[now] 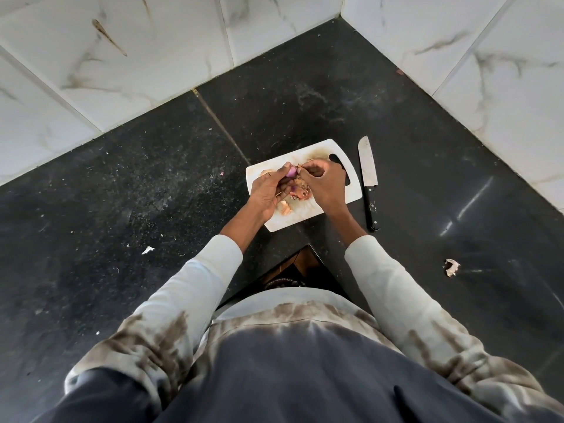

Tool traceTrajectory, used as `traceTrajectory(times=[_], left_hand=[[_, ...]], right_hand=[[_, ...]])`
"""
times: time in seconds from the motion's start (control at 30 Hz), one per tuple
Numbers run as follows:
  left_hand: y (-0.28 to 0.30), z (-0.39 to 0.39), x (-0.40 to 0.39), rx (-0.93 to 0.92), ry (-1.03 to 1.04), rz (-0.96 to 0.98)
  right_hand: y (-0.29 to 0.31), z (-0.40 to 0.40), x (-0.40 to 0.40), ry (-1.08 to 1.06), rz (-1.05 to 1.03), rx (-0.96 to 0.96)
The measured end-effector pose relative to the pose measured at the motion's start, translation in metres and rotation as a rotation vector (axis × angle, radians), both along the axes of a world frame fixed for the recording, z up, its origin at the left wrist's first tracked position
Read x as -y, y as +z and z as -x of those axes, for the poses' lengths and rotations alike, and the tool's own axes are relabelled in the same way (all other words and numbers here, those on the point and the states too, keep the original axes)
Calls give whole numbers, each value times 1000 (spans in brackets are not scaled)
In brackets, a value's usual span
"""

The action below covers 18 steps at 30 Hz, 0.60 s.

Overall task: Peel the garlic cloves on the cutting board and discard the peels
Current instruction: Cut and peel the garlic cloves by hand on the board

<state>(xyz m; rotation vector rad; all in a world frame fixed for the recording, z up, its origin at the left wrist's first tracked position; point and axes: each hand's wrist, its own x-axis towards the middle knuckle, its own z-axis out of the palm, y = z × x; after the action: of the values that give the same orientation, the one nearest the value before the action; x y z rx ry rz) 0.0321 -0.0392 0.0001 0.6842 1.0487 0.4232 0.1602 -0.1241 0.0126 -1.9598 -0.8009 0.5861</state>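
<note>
A white cutting board (317, 151) lies on the black counter in the corner. Over it, my left hand (270, 190) grips a pinkish-purple clove (292, 171) between fingers and thumb. My right hand (323, 186) pinches a strip of brownish peel (302, 167) at the clove's tip. A heap of loose peels and cloves (300, 192) sits on the board between my hands, and more peel (285, 209) lies near my left wrist. Part of the heap is hidden by my hands.
A knife (368, 175) with a black handle lies on the counter just right of the board. One loose peel (451, 267) lies on the counter to the right, a white scrap (148, 249) to the left. Tiled walls (122, 56) close the corner behind.
</note>
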Motion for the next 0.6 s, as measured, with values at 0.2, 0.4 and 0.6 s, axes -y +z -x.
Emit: traceTrajectory(times=[0.2,0.4,0.6], left_hand=[[-4,1,-3,2,-28,-4],[-1,1,1,22,-19,8],[1,6,-3,-6,28,53]], right_hand=[[2,2,-2,2,29,15],[4,0,-1,-16,23,-10],[-4,-5,2,-21,123,27]])
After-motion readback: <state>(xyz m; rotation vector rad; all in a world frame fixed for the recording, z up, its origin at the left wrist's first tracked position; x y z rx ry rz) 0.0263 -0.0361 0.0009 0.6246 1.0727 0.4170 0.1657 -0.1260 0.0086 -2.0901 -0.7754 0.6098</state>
